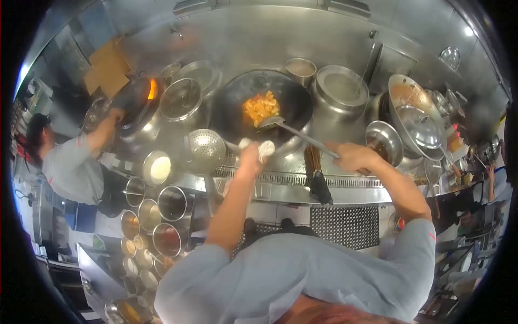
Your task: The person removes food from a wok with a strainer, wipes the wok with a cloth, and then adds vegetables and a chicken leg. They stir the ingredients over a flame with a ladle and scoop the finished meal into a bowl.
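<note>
A large dark wok (224,102) stands on the steel range in front of me. Orange-yellow chunks of food (261,107) lie in its middle; their kind I cannot make out. At the wok's near rim, my left hand (251,155) is closed around a bunched white cloth (265,150). The cloth hides whether a wok handle is under it. My right hand (357,157) grips the long handle of a ladle (302,136). The ladle's bowl rests in the wok, against the near side of the food.
Left of the wok are a perforated skimmer (207,150), a strainer pot (181,99) and several seasoning containers (170,239). A bamboo wok brush (313,159) lies at the front edge. Lidded pots (342,85) and a large pan (404,89) stand right. A co-worker (75,167) handles another wok (129,102) with flame.
</note>
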### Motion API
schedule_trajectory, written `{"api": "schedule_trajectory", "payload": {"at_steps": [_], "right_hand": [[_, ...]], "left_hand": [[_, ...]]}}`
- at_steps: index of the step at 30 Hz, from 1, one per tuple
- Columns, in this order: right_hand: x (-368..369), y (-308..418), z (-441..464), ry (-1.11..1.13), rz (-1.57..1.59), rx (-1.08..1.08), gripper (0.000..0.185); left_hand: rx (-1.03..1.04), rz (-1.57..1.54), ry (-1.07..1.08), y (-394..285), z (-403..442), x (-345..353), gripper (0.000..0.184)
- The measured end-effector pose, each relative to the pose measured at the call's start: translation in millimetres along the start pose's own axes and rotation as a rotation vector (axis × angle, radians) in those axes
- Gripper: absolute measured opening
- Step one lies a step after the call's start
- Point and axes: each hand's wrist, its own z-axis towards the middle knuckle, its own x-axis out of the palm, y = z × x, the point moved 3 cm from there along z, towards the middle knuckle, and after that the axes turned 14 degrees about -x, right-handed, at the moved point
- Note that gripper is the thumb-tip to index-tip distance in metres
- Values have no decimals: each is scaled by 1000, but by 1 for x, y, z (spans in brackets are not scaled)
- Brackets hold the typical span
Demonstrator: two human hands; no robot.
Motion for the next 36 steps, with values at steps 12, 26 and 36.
{"api": "schedule_trajectory", "payload": {"at_steps": [12, 26, 36], "right_hand": [[-1, 56, 54, -78, 306, 162, 53], [27, 73, 87, -142, 151, 290, 62], [-17, 97, 50, -30, 539, 313, 53]], "left_hand": [[306, 154, -145, 53, -18, -65, 50], [257, 431, -323, 40, 21, -86, 48], [-34, 181, -55, -49, -18, -21, 26]]}}
